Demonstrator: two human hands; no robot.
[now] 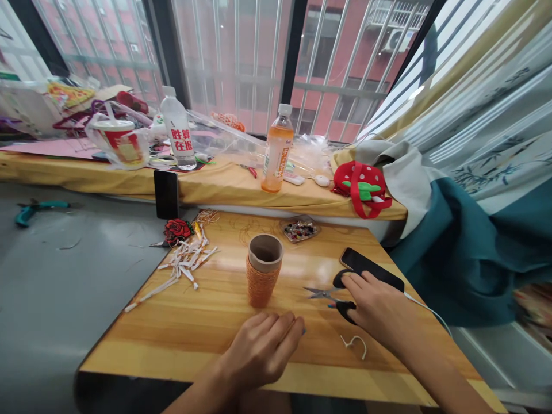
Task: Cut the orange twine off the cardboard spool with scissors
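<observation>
My right hand [377, 307] grips the black handles of a pair of scissors [321, 293]. Their blades are spread apart and point left, low over the wooden table. My left hand [265, 348] is closed near the table's front, with a small bit of blue showing at its fingertips; the rest of what it holds is hidden. Just beyond it stands a cardboard tube [265, 253], upright, its lower part wrapped in orange cord [262, 284]. A short piece of white string [356, 345] lies below the scissors, apart from both hands.
A black phone [375, 269] with a cable lies beyond my right hand. White strips [187, 261] and a red rose patch [177, 231] lie at left, and a bead box [301, 228] at the back. The ledge holds bottles [277, 152] and a strawberry bag [361, 185].
</observation>
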